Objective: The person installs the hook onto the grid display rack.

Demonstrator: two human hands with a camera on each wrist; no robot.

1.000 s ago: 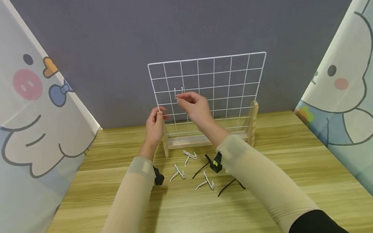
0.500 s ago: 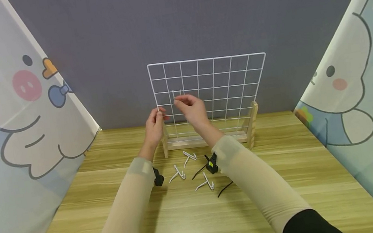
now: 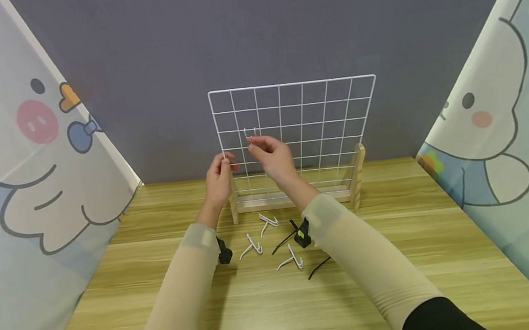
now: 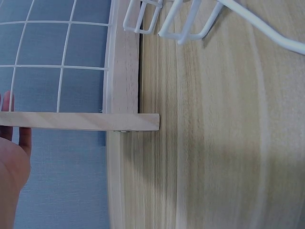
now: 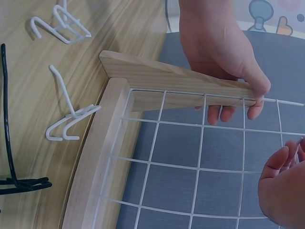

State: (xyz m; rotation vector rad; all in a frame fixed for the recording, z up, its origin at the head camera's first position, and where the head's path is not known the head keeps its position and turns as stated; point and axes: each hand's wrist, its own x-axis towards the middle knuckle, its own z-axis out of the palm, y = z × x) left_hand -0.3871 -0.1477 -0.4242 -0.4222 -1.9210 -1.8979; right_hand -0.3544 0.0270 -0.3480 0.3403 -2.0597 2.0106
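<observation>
Wire grid [image 3: 279,106]: standing on the bench [image 3: 110,294].
Left hand [image 3: 219,178]: curled round the grid's left edge.
Right hand [image 3: 274,157]: nearly closed, pinching the white hook [image 3: 245,132].
White hook: by the grid, right of the left hand.

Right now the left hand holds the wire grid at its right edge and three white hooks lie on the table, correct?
No: in the head view, the left hand holds the wire grid at its left edge. Three white hooks lie on the table.
</observation>
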